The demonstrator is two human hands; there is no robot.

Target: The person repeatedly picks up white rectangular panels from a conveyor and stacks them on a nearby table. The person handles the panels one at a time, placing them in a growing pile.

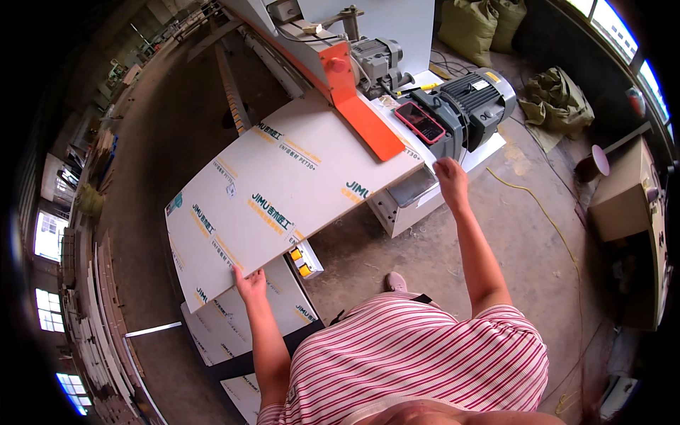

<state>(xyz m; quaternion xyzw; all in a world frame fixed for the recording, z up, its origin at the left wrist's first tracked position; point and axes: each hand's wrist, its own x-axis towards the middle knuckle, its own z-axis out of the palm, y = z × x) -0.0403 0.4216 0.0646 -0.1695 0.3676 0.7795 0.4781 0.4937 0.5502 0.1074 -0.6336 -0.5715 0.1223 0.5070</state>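
A large white panel [283,184] with printed film lies across the middle, its far right part under an orange guard [372,127] of a machine. At the panel's near left edge is my left hand [251,285], thumb and fingers closed on the rim. My right hand [452,185] is raised just beyond the panel's right corner, beside the machine. Its fingers are curled together, and what they hold, if anything, is hidden. Below the panel, more printed panels [290,297] lie in a stack.
A grey motor [474,99] sits on the machine, with a red-cased phone [420,122] next to it. Yellow rollers [301,262] show under the panel. A yellow hose [545,212] runs over the floor at right. Sacks [467,28] stand at the back, a wooden cabinet [623,191] at far right.
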